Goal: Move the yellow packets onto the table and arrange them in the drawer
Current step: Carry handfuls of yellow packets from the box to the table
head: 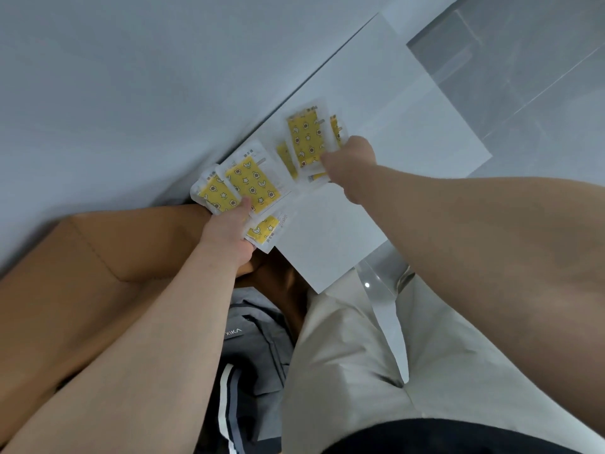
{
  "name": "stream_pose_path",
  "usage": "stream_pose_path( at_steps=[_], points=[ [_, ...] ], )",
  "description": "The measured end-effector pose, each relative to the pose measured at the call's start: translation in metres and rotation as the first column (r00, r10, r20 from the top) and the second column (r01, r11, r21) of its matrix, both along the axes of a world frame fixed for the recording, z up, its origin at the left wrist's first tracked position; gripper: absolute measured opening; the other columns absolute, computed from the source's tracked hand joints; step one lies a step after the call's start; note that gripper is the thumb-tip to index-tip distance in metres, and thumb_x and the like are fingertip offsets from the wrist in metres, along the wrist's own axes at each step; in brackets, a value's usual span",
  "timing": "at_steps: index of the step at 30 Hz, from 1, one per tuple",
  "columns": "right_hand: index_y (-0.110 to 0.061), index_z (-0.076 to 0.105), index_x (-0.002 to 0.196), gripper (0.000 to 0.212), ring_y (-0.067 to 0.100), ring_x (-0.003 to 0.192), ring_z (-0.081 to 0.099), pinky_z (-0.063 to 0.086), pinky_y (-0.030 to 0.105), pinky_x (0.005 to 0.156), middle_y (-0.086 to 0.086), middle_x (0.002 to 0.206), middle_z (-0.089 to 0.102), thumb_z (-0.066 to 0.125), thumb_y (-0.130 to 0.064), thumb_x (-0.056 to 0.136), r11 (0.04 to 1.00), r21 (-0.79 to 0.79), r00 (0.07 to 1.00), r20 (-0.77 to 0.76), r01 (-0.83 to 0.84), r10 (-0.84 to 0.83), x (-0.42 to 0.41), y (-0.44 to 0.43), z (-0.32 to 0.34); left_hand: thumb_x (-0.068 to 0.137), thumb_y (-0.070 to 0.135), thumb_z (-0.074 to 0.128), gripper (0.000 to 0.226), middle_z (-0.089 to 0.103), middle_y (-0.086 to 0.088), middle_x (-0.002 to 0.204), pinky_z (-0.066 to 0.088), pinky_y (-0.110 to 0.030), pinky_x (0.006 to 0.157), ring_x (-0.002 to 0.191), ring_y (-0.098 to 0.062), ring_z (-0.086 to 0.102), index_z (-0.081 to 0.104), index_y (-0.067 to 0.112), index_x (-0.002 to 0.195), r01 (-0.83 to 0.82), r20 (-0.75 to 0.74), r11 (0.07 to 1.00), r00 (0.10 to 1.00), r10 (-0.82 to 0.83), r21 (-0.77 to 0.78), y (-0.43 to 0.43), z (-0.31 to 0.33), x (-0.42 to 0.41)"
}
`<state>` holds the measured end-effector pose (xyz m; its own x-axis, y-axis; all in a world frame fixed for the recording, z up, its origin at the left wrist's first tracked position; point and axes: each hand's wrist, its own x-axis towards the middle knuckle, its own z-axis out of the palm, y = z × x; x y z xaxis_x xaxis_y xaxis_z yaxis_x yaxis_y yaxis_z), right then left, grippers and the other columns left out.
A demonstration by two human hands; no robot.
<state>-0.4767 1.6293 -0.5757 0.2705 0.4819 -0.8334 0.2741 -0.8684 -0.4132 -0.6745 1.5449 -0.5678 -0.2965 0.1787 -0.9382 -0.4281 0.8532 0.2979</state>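
Note:
Several yellow packets with star and moon prints lie at the near left corner of a white table (pixel 386 126). My left hand (pixel 229 231) grips a fanned bunch of these packets (pixel 248 186), thumb on top, at the table's corner. Another packet (pixel 263 229) pokes out below that hand. Further up the table, my right hand (pixel 350 155) pinches the lower edge of a second bunch of packets (pixel 306 139); more yellow edges show beside and under it. No drawer is in view.
A tan sofa or cushion (pixel 82 273) sits at the left, beside the table. A grey bag (pixel 252 355) lies below between the sofa and my light trousers (pixel 343 371). A pale wall fills the upper left; grey floor tiles (pixel 523 60) show at the upper right.

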Motion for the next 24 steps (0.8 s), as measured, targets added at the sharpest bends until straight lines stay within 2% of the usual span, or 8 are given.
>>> stream_pose_path(
  at_steps=[2, 4, 9, 13, 15, 17, 20, 24],
  points=[
    [-0.016, 0.056, 0.086, 0.008, 0.028, 0.092, 0.073, 0.062, 0.042, 0.083, 0.007, 0.099, 0.069, 0.062, -0.013, 0.091, 0.995, -0.002, 0.994, -0.025, 0.102, -0.102, 0.015, -0.010, 0.020, 0.091, 0.019, 0.072, 0.021, 0.075, -0.006, 0.114, 0.055, -0.055, 0.093, 0.101, -0.030, 0.073, 0.068, 0.023, 0.111, -0.029, 0.092, 0.999, 0.995, 0.025, 0.040, -0.001, 0.021, 0.002],
    [-0.016, 0.060, 0.085, 0.009, 0.028, 0.087, 0.074, 0.063, 0.047, 0.083, 0.007, 0.095, 0.071, 0.064, -0.009, 0.090, 0.978, -0.003, 0.977, -0.055, 0.208, -0.208, 0.031, -0.020, 0.040, 0.091, 0.016, 0.072, 0.021, 0.076, -0.008, 0.109, 0.056, -0.056, 0.090, 0.095, -0.031, 0.075, 0.069, 0.019, 0.112, -0.045, 0.104, 0.998, 0.994, 0.040, 0.046, 0.000, 0.036, 0.002],
    [-0.017, 0.061, 0.086, 0.016, 0.023, 0.082, 0.072, 0.064, 0.040, 0.080, 0.004, 0.098, 0.070, 0.067, -0.003, 0.090, 0.890, 0.069, 0.889, -0.129, 0.450, -0.439, 0.085, -0.043, 0.113, 0.093, 0.015, 0.069, 0.023, 0.076, -0.009, 0.108, 0.059, -0.054, 0.077, 0.096, -0.030, 0.074, 0.069, 0.017, 0.117, 0.075, 0.139, 0.994, 0.987, -0.086, 0.083, 0.016, 0.096, 0.030],
    [-0.018, 0.061, 0.090, 0.017, 0.023, 0.089, 0.071, 0.063, 0.036, 0.078, 0.004, 0.101, 0.069, 0.070, -0.003, 0.092, 0.738, 0.134, 0.744, -0.244, 0.661, -0.622, 0.128, -0.061, 0.179, 0.092, 0.013, 0.070, 0.023, 0.077, -0.010, 0.108, 0.059, -0.054, 0.077, 0.097, -0.030, 0.074, 0.070, 0.016, 0.115, 0.225, 0.185, 0.965, 0.951, -0.247, 0.136, 0.038, 0.156, 0.073],
    [-0.013, 0.062, 0.100, 0.014, 0.026, 0.095, 0.071, 0.063, 0.039, 0.083, 0.007, 0.108, 0.070, 0.070, -0.005, 0.093, 0.651, 0.161, 0.665, -0.303, 0.742, -0.683, 0.154, -0.071, 0.208, 0.092, 0.012, 0.070, 0.027, 0.077, -0.009, 0.109, 0.058, -0.055, 0.081, 0.098, -0.030, 0.074, 0.069, 0.016, 0.119, 0.299, 0.197, 0.931, 0.920, -0.340, 0.209, 0.051, 0.186, 0.101],
    [-0.009, 0.061, 0.111, 0.020, 0.027, 0.097, 0.071, 0.062, 0.041, 0.085, 0.009, 0.111, 0.069, 0.070, -0.004, 0.094, 0.539, 0.190, 0.568, -0.369, 0.821, -0.735, 0.185, -0.089, 0.237, 0.093, 0.011, 0.069, 0.032, 0.076, -0.009, 0.111, 0.058, -0.056, 0.084, 0.100, -0.030, 0.074, 0.068, 0.017, 0.124, 0.373, 0.222, 0.882, 0.870, -0.440, 0.287, 0.059, 0.217, 0.136],
    [-0.008, 0.061, 0.115, 0.023, 0.026, 0.093, 0.072, 0.061, 0.040, 0.082, 0.007, 0.106, 0.071, 0.069, -0.002, 0.094, 0.430, 0.219, 0.482, -0.440, 0.876, -0.757, 0.216, -0.111, 0.261, 0.094, 0.011, 0.067, 0.031, 0.076, -0.008, 0.111, 0.058, -0.055, 0.083, 0.100, -0.030, 0.074, 0.067, 0.017, 0.125, 0.433, 0.210, 0.826, 0.826, -0.524, 0.361, 0.073, 0.252, 0.175],
    [-0.011, 0.064, 0.110, 0.019, 0.024, 0.094, 0.073, 0.059, 0.041, 0.086, 0.004, 0.104, 0.074, 0.065, 0.001, 0.095, 0.216, 0.285, 0.342, -0.538, 0.934, -0.771, 0.276, -0.172, 0.291, 0.096, 0.012, 0.063, 0.029, 0.076, -0.008, 0.111, 0.056, -0.054, 0.084, 0.103, -0.030, 0.073, 0.068, 0.017, 0.125, 0.558, 0.198, 0.701, 0.702, -0.684, 0.443, 0.067, 0.294, 0.260]
  ],
)
